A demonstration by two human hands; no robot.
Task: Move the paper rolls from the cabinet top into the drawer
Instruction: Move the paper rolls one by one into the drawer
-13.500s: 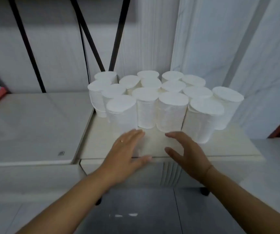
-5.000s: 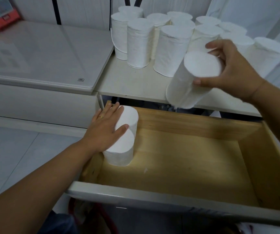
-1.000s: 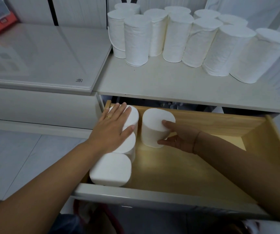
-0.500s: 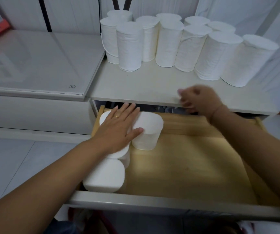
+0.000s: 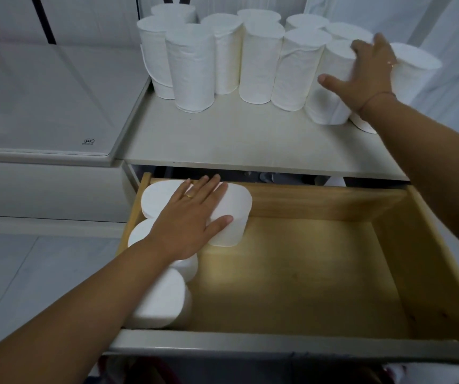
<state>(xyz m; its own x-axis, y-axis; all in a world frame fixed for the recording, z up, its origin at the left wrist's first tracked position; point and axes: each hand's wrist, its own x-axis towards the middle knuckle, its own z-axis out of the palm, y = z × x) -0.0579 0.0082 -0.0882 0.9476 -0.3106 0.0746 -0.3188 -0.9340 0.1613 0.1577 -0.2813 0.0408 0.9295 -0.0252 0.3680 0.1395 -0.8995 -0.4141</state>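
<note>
- Resting flat with fingers spread, the left hand (image 5: 188,223) lies across the tops of upright paper rolls in the wooden drawer (image 5: 319,273), at centre left of the frame; a ring shows on one finger.
- Four rolls stand in the drawer along its left side and back left corner: the back-corner roll (image 5: 157,198), the roll beside it (image 5: 234,217) under the thumb, a middle roll (image 5: 139,234) partly hidden by the wrist, and the front roll (image 5: 164,303) near the drawer's front edge.
- The right hand (image 5: 366,76), at upper right of the frame, is opened wide around an upright roll (image 5: 329,106) on the cabinet top (image 5: 245,142), thumb against its front and fingers over its top; whether it grips firmly cannot be told.
- A cluster of other rolls (image 5: 258,59) stands upright at the back of the cabinet top, close together.
- A pale counter (image 5: 42,101) adjoins the cabinet at left of the frame.
</note>
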